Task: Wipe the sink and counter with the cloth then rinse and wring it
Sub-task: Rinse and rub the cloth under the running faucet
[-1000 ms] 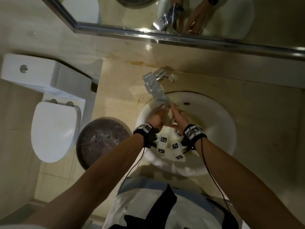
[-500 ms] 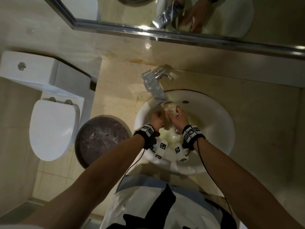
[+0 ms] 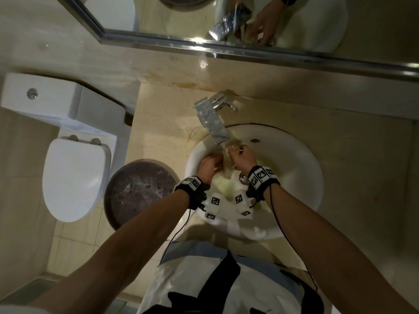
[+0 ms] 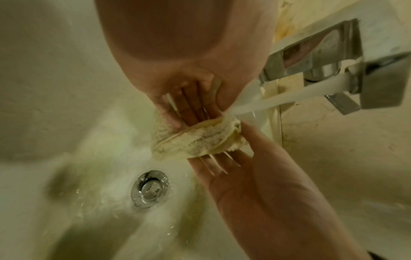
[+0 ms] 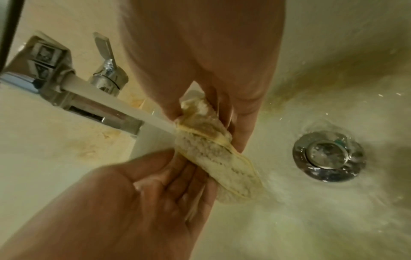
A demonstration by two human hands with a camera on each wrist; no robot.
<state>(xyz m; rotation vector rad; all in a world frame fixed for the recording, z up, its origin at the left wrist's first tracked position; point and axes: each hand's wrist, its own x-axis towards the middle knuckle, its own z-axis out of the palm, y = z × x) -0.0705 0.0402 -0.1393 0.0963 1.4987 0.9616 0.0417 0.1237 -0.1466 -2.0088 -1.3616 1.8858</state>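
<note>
Rinse step, wiping looks done as far as I can judge. Cloth (image 4: 195,139) is bunched into a short roll between both hands under the running stream from the tap (image 3: 212,122), over the sink (image 3: 301,177), up and tap-side of the drain (image 4: 149,188). Left hand (image 3: 207,165) holds the left end, fingers fairly straight and pressed on the cloth with the thumb behind it; right hand (image 3: 243,155) pinches the right end between thumb and fingers. How tightly either hand squeezes I cannot tell. The key relation: the long axis of the cloth runs hand to hand, roughly crosswise to the stream, with water hitting the end nearer the tap, and both hands equally near, one on each end. That suits a twist for wringing, each hand turning opposite ways, probably after the tap lever (image 5: 104,47) is shut; the right hand sits nearer it. Versus half a second ago: the hands were closer together with the cloth balled up high between them; now they sit slightly apart and the cloth is drawn out longer under the water. Counter (image 3: 340,137) is wet-stained near the tap.
</note>
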